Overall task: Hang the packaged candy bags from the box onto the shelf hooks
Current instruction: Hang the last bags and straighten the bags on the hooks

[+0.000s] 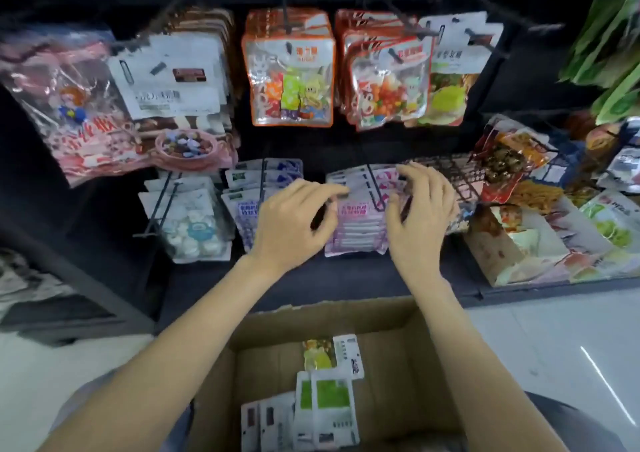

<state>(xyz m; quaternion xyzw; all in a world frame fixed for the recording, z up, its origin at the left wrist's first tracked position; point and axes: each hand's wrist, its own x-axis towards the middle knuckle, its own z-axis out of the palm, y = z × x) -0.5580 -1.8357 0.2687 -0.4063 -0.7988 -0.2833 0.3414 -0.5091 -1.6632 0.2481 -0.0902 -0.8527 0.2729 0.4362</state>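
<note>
A stack of pink candy bags (358, 224) hangs on a black wire hook (375, 188) in the lower row of the shelf. My left hand (294, 221) pinches the front pink bag at its left edge. My right hand (424, 209) grips the same bag at its right edge, fingers curled over its top. Below my arms stands the open cardboard box (311, 316). In it lie green-and-white bags (329, 399), white bags (266, 420) and a yellow bag (318, 351).
Purple bags (247, 210) and a clear bag of white and blue sweets (194, 231) hang to the left. Orange-edged bags (291, 70) and other packs fill the upper hooks. A wire basket (460, 174) and snack packs (554, 229) crowd the right.
</note>
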